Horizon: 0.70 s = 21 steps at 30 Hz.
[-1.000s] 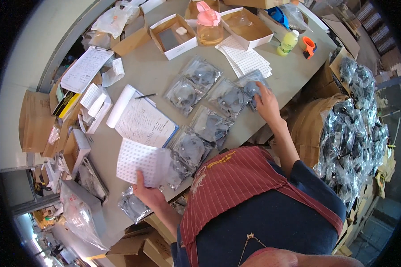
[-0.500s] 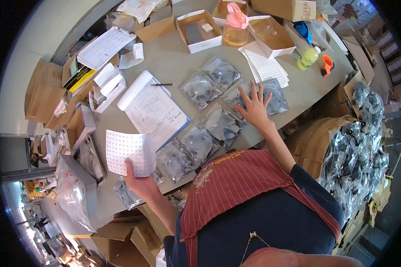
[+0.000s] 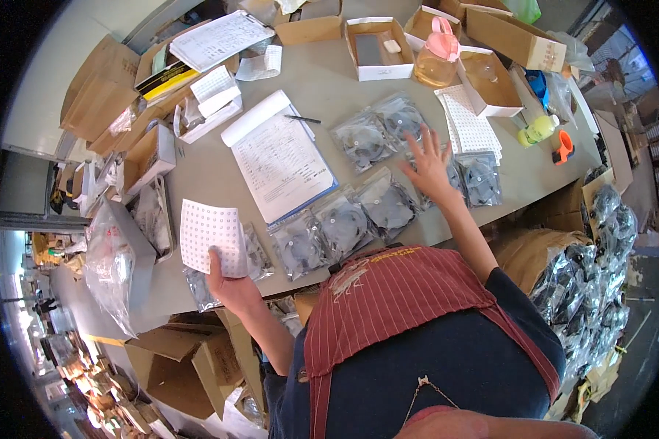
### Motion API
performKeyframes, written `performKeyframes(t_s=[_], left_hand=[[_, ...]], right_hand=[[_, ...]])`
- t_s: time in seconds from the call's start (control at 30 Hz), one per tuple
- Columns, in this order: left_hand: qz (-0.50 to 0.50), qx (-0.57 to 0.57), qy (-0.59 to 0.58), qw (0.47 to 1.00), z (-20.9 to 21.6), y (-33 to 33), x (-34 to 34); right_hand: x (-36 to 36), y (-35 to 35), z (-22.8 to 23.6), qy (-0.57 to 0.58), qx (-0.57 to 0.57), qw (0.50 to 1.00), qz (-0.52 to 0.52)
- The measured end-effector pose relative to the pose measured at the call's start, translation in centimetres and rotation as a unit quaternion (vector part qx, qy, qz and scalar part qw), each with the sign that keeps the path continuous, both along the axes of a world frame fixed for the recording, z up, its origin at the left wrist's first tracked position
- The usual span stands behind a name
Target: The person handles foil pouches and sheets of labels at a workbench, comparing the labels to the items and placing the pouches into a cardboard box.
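The left hand (image 3: 227, 282) pinches a dotted sheet (image 3: 211, 234) upright for reading; the right hand (image 3: 428, 164), fingers spread wide, presses a clear bag (image 3: 447, 175) flat on the worktop (image 3: 198, 175).

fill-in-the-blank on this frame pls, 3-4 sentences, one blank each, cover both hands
1. The left hand holds a white sheet of ____ stickers.
2. The right hand is spread flat, fingers ____, over the clear bagged parts on the table.
3. A black pen lies at the top edge of the ____ with the blue backing.
4. The jug near the cardboard boxes has a ____ lid.

Missing words: round (dot); apart (splayed); clipboard form; pink
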State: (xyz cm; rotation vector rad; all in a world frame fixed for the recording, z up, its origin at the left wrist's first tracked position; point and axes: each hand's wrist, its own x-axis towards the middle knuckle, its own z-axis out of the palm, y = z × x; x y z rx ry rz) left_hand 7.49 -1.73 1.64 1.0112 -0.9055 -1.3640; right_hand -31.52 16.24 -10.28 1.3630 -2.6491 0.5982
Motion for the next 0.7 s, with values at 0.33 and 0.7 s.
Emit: performKeyframes(t_s=[0.33,0.7], left_hand=[[0.059,0.017,0.102,0.993,1.2,1.0,2.1],[0.038,0.014,0.063,0.997,-0.3,1.6,1.8]], right_hand=[[2.5,-6.2,0.3,0.06,0.0,0.991,0.116],[3.0,-5.6,-0.2,0.034,0.103,0.99,0.095]])
